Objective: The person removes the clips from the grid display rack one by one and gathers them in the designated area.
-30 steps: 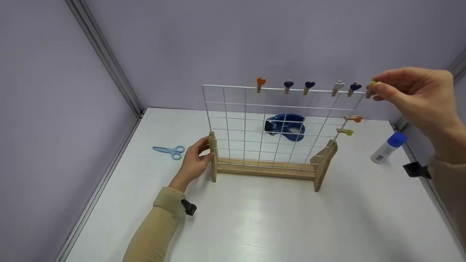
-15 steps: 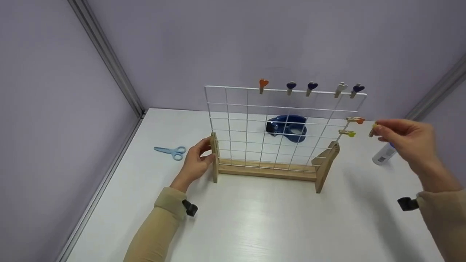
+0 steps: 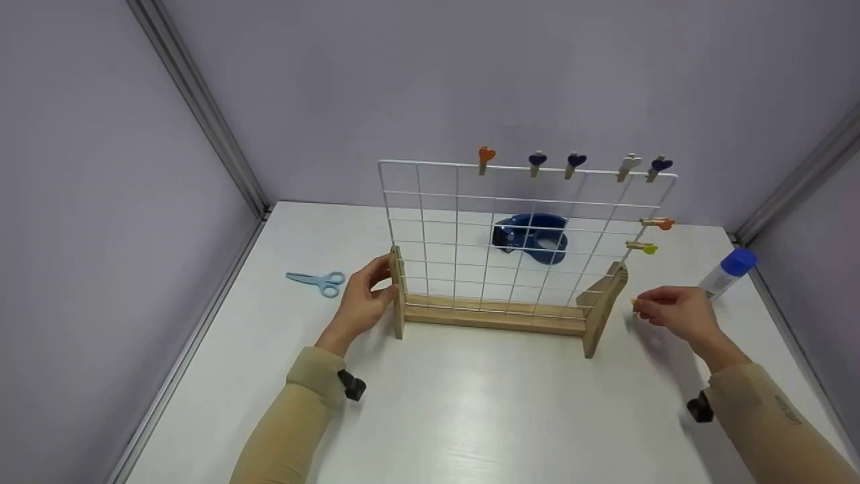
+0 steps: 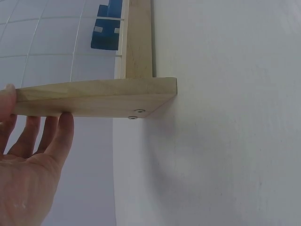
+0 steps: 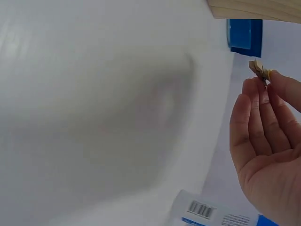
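Yellow clip [image 5: 257,69]: at the fingertips of the right hand [image 3: 678,312], just off the right end of the wire rack [image 3: 494,320].
Right fingers: thumb and fingertips pinch the clip's yellow end; the rest lie side by side.
Clip direction: bare wooden end pokes out past the fingertips, away from the palm, long axis running on from the pinch; exact tilt hard to call from here, clip tiny and half covered.
Clip handling: likely light, stiff, sprung, apt to twist; best held by the yellow end, wooden tips free.
Rack: between both hands, long axis left fingers to right fingers, grid standing up from its base.
Left hand [image 3: 363,296]: thumb and fingers clamped on the left end board [image 4: 94,96].
Rack handling: probably stiff, fairly light, could slide or tip; wooden ends the surest hold.
Heart-topped clips [image 3: 537,160]: up and left of the right fingertips, on the grid's top and right edges.
Glue stick [image 3: 729,271]: just past the right knuckles.
Scissors [image 3: 314,279]: left of the left fingers.
Tape dispenser [image 3: 516,236]: behind the grid, between both hands.
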`<move>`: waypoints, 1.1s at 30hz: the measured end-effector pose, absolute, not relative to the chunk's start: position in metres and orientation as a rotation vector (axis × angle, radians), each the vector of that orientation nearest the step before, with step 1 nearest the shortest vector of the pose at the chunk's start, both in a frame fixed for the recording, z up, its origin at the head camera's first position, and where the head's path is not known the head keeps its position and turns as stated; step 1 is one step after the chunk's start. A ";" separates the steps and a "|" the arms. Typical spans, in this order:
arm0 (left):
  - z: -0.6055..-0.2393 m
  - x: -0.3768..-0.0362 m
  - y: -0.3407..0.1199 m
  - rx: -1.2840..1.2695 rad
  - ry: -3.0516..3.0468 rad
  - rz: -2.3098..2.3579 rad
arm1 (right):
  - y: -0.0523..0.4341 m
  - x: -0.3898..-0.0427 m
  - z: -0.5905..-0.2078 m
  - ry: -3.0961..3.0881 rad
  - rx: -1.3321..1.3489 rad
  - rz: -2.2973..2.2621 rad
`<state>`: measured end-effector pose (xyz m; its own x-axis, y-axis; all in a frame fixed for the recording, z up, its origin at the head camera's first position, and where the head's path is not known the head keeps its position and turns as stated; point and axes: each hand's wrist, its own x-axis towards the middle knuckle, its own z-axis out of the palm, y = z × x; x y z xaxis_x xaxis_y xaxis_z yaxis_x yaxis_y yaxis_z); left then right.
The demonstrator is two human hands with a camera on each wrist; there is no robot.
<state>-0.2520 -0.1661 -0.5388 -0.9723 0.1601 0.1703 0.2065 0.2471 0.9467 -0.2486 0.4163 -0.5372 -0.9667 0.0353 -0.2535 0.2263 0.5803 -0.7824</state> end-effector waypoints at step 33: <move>-0.536 -0.252 -0.167 -0.353 -2.474 -1.858 | 0.422 -0.253 -0.529 2.721 0.218 -1.088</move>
